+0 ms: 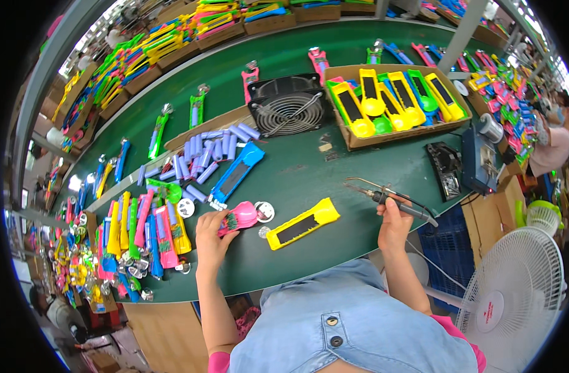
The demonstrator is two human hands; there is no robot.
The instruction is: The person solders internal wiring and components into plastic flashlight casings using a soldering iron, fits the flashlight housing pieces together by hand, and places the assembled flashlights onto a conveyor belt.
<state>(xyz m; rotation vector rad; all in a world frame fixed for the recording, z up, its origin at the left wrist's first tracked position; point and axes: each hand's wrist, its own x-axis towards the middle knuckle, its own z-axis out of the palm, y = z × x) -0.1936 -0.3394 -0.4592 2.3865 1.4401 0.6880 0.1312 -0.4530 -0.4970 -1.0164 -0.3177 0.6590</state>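
The left hand is curling its fingers around a pink shell, pinning it against the green table; a round silver disc is sitting at the shell's far end, touching it. The right hand is closing in a fist around the dark handle of a soldering iron, keeping it lifted above the table edge with its tip pointing left, its cord trailing off to the right. Between the two hands a yellow shell is lying flat with its dark panel facing up. Just beyond the pink shell a blue shell is resting beside a heap of lilac cylinders. A small fan is standing farther back, next to a cardboard box holding yellow and green shells.
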